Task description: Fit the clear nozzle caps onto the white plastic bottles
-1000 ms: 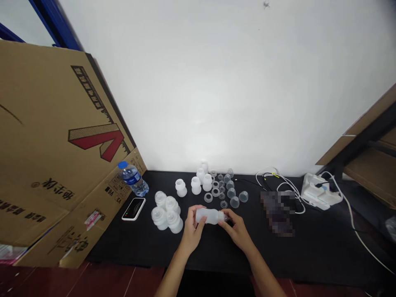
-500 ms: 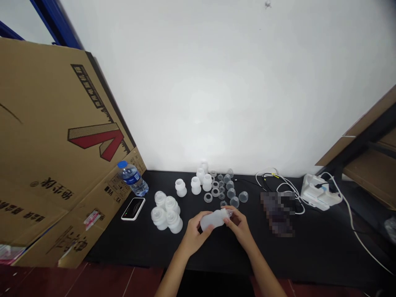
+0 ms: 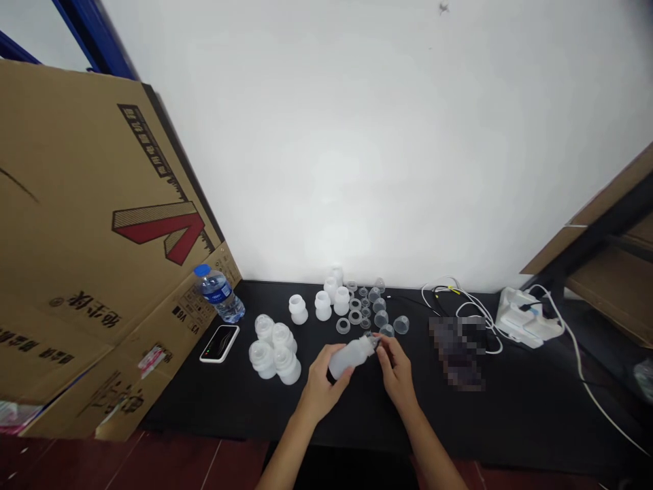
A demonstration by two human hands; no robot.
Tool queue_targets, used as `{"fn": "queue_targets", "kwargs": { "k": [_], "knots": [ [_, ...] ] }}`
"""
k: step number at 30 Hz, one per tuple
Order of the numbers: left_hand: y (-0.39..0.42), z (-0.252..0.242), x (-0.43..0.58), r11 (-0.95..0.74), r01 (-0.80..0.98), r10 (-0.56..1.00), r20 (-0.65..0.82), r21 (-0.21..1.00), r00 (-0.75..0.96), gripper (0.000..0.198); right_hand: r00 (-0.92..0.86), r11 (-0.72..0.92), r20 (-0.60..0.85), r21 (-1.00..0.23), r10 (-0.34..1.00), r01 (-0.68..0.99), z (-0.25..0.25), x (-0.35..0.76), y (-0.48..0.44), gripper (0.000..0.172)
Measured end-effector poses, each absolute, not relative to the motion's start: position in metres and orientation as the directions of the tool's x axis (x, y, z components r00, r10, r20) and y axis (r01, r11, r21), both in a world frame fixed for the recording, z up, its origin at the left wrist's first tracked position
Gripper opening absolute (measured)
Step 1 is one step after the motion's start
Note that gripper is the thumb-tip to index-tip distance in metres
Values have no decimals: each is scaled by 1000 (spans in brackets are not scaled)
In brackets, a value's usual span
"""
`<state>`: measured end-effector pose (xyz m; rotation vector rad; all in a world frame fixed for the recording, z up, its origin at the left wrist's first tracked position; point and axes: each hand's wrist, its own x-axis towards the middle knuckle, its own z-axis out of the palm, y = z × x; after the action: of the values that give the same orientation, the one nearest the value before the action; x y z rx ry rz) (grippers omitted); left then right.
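The cardboard box (image 3: 76, 224) carries a big red V mark and small upside-down codes resembling V6 and V3. Its Chinese print and the label on the water bottle (image 3: 219, 295) are too blurred to read.

Frosted plastic bottle (image 3: 352, 355) is placed right of four-bottle white plastic cluster (image 3: 274, 350); white smartphone (image 3: 220, 343) left, clear water bottle (image 3: 218, 294) behind-left.

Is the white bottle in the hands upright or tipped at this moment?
Tipped: the white bottle slants, its base gripped in the left hand, its neck pointing away and rightward to the right hand.
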<state>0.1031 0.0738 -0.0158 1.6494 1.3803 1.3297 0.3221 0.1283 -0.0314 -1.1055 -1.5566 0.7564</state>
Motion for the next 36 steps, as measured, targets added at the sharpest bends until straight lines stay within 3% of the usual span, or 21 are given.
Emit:
{"fn": "queue_targets", "kwargs": {
  "k": [4,12,16,21,36],
  "knots": [
    [78,-22,99,-157,281,943,228,947,-241,44,166,359,496,-785,852,504,-30,320,133,47],
    [81,-27,97,-132,241,942,197,962,-271,48,255,286,495,-772,831,568,-36,317,135,47],
    [80,-26,98,-107,181,932,162,978,-324,54,280,229,420,-820,863,525,-37,320,135,47],
    [79,-27,97,-63,131,942,102,989,-319,58,362,196,291,-941,886,277,-30,327,135,48],
    [76,-22,97,-107,155,961,142,982,-239,52,0,270,272,-954,962,133,-30,317,129,38]
  ]
}}
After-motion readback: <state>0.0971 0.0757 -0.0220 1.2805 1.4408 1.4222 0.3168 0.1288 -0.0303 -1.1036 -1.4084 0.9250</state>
